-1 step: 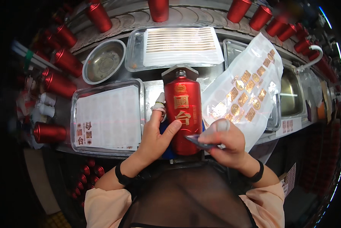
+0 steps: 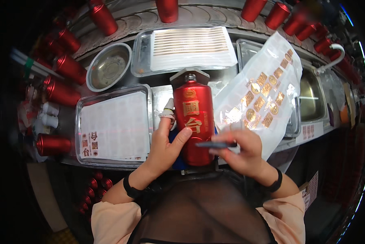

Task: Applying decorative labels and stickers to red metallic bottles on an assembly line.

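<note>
A glossy red bottle (image 2: 193, 107) with gold characters and a bare threaded neck lies in front of me, neck away from me, against an angled metal rest (image 2: 175, 77). My left hand (image 2: 166, 142) grips its left side, thumb on the front face, a white finger cover on one finger. My right hand (image 2: 243, 148) is closed round a slim dark pointed tool (image 2: 217, 144), smeared by motion. The tool's tip is over the bottle's lower front; whether it touches I cannot tell. Something blue (image 2: 179, 162) shows under the bottle.
A tray with white sheets (image 2: 115, 118) stands left, near a metal bowl (image 2: 109, 67). Gold-striped sheets (image 2: 192, 46) lie in a tray behind. A clear sheet of gold stickers (image 2: 257, 97) slants at right, beside a sink (image 2: 312, 99). Several red bottles (image 2: 103, 18) line the far conveyor.
My right hand has turned slightly, and the dark tool lies more level across the bottle's lower front. My left hand keeps its grip. The whole view has shifted a little.
</note>
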Demonstrator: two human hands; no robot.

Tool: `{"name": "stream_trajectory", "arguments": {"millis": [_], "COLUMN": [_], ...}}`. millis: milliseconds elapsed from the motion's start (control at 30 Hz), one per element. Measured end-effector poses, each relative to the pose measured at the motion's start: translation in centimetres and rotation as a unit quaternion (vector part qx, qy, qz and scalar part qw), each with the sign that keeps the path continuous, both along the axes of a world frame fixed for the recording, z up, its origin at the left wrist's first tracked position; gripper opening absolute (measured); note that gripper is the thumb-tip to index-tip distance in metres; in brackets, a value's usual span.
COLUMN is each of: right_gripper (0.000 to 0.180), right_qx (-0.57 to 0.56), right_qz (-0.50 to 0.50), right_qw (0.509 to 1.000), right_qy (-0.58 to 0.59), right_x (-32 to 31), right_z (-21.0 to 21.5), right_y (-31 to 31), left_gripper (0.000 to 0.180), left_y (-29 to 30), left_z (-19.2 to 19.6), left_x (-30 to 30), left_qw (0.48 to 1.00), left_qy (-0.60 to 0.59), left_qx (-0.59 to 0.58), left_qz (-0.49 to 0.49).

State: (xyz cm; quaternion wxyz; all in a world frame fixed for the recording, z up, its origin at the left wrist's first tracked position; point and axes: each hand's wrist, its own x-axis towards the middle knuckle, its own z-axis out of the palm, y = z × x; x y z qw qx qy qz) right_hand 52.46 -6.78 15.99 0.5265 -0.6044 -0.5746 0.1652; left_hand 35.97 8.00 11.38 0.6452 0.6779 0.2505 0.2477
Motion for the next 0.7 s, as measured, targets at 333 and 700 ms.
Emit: {"name": "stream_trajectory", "arguments": {"millis": [333,700], "right_gripper": [0.023,0.022], "right_qx": [0.014,-0.027], "right_qz": [-0.127,-0.24], "right_qw": [0.99,0.96], "right_qy": [0.059,0.14], "right_x": [1.3,3.7], "right_z": [-1.8,-2.5], "right_y": [2.8,3.0], "left_gripper": [0.054,0.063], "left_y": [-0.1,0.2], "left_z": [0.3,1.4], "left_x": [0.0,0.1], "left_qw": [1.0,0.993], "left_qy": [-0.018,0.024], "left_qx": [-0.016,0.118], "left_qz": [-0.008,-0.006]}}
